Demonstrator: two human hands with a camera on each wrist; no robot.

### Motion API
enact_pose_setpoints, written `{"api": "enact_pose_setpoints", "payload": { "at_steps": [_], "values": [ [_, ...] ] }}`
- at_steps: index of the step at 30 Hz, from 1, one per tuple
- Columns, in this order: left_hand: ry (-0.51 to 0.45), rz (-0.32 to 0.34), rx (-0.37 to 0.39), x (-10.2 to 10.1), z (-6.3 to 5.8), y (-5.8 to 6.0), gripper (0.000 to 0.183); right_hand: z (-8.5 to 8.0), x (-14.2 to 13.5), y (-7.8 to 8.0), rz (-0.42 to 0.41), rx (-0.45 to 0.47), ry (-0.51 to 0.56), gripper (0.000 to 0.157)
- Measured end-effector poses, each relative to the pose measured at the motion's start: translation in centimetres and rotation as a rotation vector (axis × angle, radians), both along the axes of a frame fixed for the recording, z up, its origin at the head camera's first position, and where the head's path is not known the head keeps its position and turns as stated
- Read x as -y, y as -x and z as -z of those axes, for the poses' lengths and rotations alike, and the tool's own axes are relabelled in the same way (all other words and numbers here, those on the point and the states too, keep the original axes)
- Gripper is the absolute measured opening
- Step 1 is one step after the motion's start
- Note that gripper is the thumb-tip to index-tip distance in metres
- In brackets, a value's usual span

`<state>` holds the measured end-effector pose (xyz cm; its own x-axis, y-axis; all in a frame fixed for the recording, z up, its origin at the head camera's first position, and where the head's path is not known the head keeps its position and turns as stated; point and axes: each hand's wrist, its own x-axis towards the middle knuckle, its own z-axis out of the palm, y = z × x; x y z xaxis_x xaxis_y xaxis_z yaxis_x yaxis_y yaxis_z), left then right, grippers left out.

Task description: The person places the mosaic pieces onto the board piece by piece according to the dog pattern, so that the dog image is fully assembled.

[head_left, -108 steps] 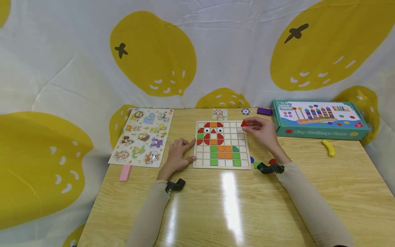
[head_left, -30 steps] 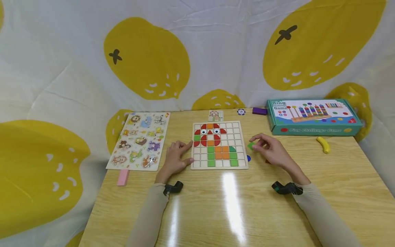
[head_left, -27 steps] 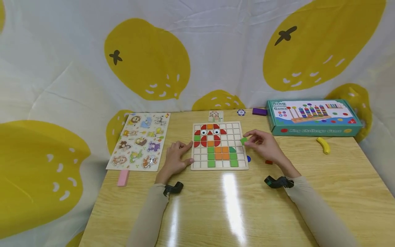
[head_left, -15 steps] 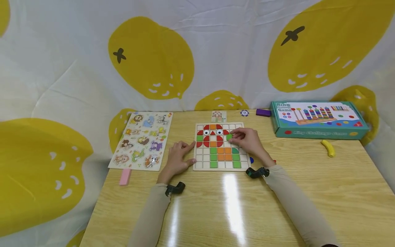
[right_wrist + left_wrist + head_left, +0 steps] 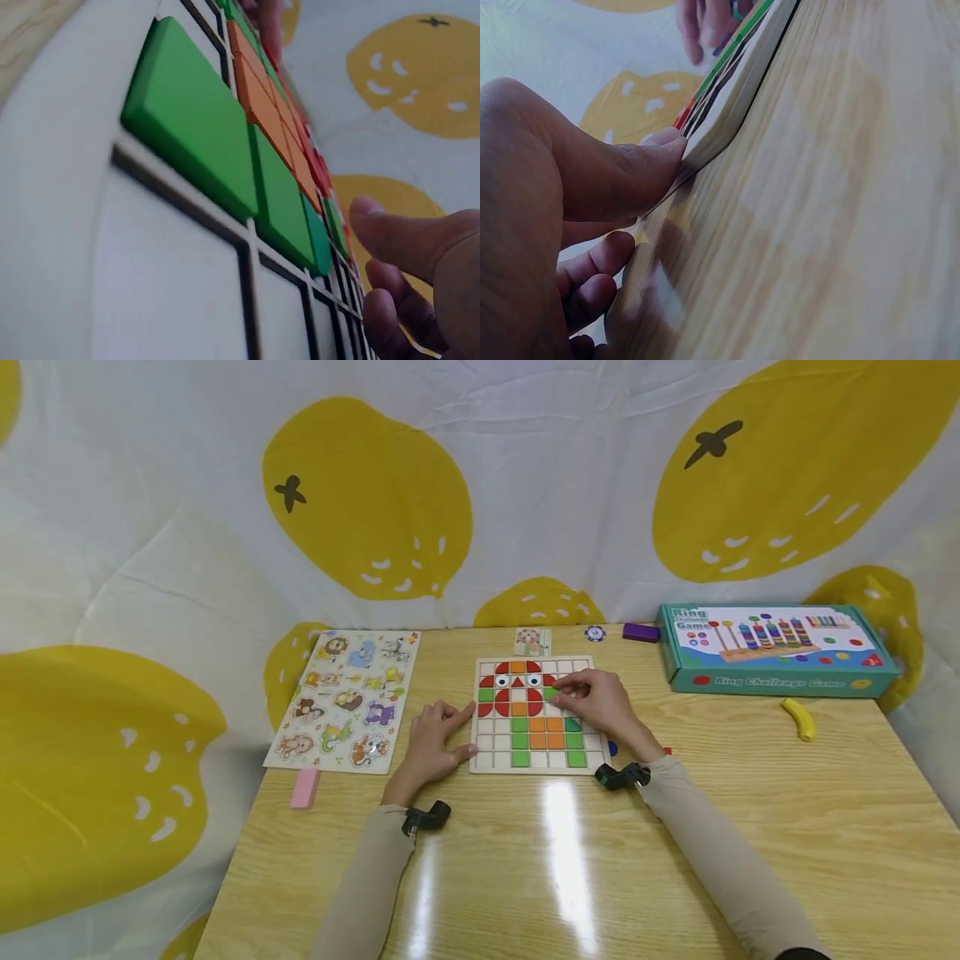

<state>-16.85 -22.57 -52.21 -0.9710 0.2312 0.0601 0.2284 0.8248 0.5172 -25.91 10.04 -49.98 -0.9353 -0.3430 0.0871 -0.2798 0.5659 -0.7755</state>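
Note:
A wooden grid board (image 5: 485, 760) lies on the table, filled partly with red, green and orange tiles and two eye tiles. My right hand (image 5: 603, 702) is over its right half, thumb and forefinger pinching a green square tile (image 5: 551, 692) that sits in a cell beside the red tiles. In the right wrist view, the thumb (image 5: 371, 217) is close to this tile. My left hand (image 5: 431, 747) touches the board's left edge with thumb and forefinger; the left wrist view shows the thumb (image 5: 649, 161) against the board's edge.
Left of the board lies an animal puzzle (image 5: 341, 702) with a pink block (image 5: 304, 788) below it. Behind are a pattern card (image 5: 532, 642), a chip (image 5: 595, 633) and a purple block (image 5: 641, 632). A game box (image 5: 780, 652) and a toy banana (image 5: 798, 719) are at right. A blue piece (image 5: 612, 748) shows beside the board.
My right hand has swapped a red piece for a green square tile from beside the board, carried it left, and lowered it into a cell. The left hand has stayed at the edge.

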Motion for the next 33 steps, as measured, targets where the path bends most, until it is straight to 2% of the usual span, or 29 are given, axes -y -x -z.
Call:
{"api": "enact_pose_setpoints", "payload": {
  "at_steps": [4,7,10,13,15,19,23,29,33],
  "values": [
    [0.005,0.006,0.005,-0.2,0.0,-0.2,0.074,-1.2,-2.9,-1.7,0.041,-0.018,-0.010,0.031],
    [0.009,-0.003,0.000,-0.1,-0.2,-0.4,0.074,-2.3,-6.2,-3.9,0.120,-0.016,-0.131,0.036],
    [0.010,-0.020,0.003,0.1,-0.5,-0.7,0.074,-2.9,-9.0,-6.4,0.186,0.023,-0.278,0.047],
    [0.009,-0.025,0.011,0.4,-0.6,-0.9,0.073,-2.9,-10.6,-8.5,0.224,0.059,-0.392,0.054],
    [0.001,-0.023,0.010,0.5,-0.5,-0.9,0.073,-2.6,-11.0,-9.4,0.235,0.062,-0.425,0.054],
    [-0.009,-0.026,0.001,0.6,-0.4,-1.0,0.072,-2.0,-10.8,-10.0,0.245,0.013,-0.389,0.042],
    [0.000,-0.025,0.014,0.4,-0.2,-0.8,0.073,-1.6,-10.7,-9.7,0.191,-0.005,-0.333,0.031],
    [-0.006,-0.008,0.006,0.0,-0.2,-0.4,0.074,-1.4,-11.3,-9.9,0.181,0.010,-0.301,0.030],
    [-0.014,-0.004,-0.016,-0.2,-0.5,-0.3,0.073,-1.4,-11.1,-10.2,0.129,-0.074,-0.324,0.027]
  ]
}}
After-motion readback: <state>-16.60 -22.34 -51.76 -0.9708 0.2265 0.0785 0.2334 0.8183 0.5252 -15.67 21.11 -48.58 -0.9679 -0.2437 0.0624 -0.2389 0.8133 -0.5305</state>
